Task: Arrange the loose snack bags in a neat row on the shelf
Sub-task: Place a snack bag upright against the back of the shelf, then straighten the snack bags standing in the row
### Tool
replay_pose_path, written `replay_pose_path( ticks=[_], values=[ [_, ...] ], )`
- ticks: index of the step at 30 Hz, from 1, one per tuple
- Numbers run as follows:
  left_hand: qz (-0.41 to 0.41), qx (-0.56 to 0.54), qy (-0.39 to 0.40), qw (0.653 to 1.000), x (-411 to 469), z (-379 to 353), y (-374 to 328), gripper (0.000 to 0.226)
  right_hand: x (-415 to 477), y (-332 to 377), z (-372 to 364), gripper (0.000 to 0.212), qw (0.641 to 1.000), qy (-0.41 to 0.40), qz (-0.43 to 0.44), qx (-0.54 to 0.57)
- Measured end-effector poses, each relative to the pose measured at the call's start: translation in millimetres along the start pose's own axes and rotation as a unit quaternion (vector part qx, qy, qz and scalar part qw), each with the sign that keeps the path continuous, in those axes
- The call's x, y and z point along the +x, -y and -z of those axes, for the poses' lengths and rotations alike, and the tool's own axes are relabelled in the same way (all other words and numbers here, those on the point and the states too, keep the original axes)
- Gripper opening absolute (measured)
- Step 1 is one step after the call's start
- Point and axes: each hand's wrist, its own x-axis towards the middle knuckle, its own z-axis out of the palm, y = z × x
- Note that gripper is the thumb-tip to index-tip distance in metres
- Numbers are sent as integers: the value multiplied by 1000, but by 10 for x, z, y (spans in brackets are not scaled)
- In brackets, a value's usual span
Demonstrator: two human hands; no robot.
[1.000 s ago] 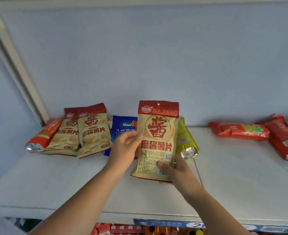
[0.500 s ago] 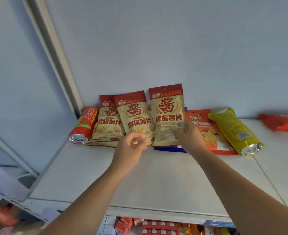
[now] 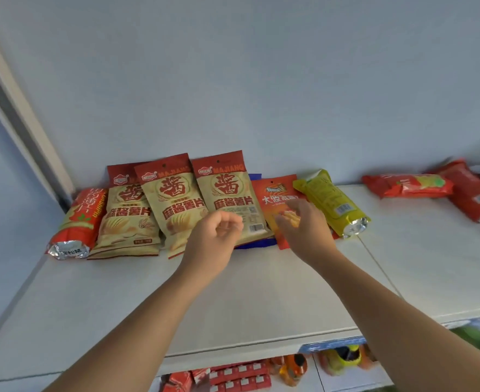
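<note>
in the head view, three tan majiang chip bags (image 3: 227,193) are leaning in an overlapping row against the back wall (image 3: 261,80) of the white shelf (image 3: 261,292), with a red tube bag (image 3: 76,222) lying at their left and an orange bag (image 3: 275,199) and a yellow bag (image 3: 332,205) lying to their right. the left hand (image 3: 213,241) is hovering loosely curled and gripping nothing, while the right hand (image 3: 304,224) is reaching with fingers spread over the orange bag, gripping nothing that shows. more red bags (image 3: 408,185) are lying well apart at the far right.

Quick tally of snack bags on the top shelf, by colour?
Tan bags with red tops: 3
Red bags: 3 (one at far left, two at right)
Orange bag: 1
Yellow bag: 1
Blue bag, mostly hidden: 1
Total: 9, not counting blurred packs cut off at the right edge.
</note>
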Motion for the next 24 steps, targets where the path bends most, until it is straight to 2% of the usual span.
replay_pose_path(
  ticks=[5, 8, 16, 24],
  values=[
    [-32, -7, 74, 997, 47, -693, -275, 15, -181, -526, 614, 40, 999, -46, -21, -10],
    [-65, -7, 112, 991, 38, -1192, -495, 11, -321, -943, 1080, 35, 996, -81, -42, -7],
    [-102, -32, 208, 972, -109, -2745, -1131, 4, -721, -2043, 2376, 37, 984, -124, -118, -42],
    [-94, 5, 274, 957, -240, -3882, -1375, 9, -814, -2893, 3031, 44, 977, -125, -158, -76]
  ],
)
